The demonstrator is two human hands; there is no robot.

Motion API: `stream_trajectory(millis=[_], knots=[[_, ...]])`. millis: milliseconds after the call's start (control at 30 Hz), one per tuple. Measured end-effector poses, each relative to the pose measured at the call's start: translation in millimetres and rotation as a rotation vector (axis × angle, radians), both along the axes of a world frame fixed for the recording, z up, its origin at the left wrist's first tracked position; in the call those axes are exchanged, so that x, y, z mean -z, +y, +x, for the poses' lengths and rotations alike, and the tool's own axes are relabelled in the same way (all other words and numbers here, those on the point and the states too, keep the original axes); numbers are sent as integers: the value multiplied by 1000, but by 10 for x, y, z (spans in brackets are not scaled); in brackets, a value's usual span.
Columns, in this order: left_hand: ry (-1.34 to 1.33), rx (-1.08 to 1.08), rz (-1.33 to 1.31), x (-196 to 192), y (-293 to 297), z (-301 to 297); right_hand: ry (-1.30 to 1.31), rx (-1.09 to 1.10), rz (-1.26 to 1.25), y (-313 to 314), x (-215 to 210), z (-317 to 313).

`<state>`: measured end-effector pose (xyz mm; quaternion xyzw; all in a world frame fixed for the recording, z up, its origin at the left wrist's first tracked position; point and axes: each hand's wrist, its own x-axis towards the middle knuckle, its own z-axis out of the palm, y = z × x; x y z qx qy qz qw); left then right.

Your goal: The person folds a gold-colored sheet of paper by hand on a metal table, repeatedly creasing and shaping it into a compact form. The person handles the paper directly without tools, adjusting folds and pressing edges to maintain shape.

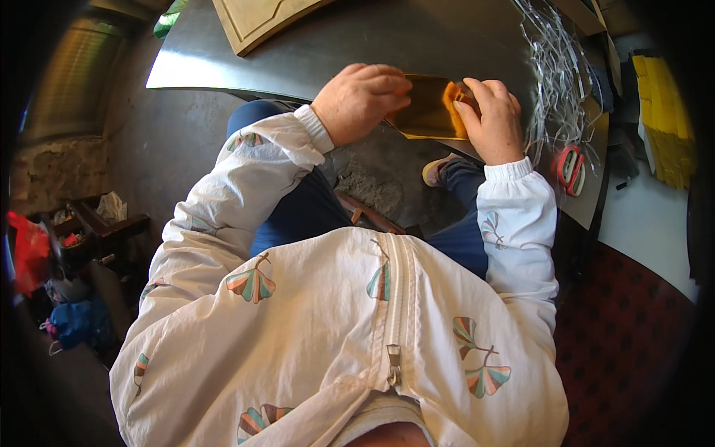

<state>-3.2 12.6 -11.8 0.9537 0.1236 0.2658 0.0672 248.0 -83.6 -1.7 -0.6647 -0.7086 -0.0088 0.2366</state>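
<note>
A shiny gold foil sheet [428, 110] lies at the near edge of the dark metal tabletop [320, 45], held from both sides. The left hand [361, 100] presses its fingers closed on the sheet's left edge; the right hand [491, 119] pinches an orange cloth pad [453, 100] against its right part. It looks like mid-work. Right of the sheet lie silvery offcut strips [555, 67], red-handled scissors [571, 169] and yellow sheets [663, 119]; beyond it, a wooden board [257, 22].

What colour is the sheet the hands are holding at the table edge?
The sheet is shiny golden yellow, seen best in the head view.
</note>
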Motion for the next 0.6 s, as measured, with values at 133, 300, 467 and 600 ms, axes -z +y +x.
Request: stream_trajectory(millis=[133,300,467,600], knots=[[44,32,-199,45,-147,-24,-97,-150,70,-50,-50,-98],[82,-117,-154,7,-367,45,-91,-278,-91,-251,-66,-143],[-10,-175,-122,-11,-485,135,-47,-317,-168,-279,-74,-88],[-42,-196,-250,-26,-430,100,50,-349,-129,-211,-206,5]])
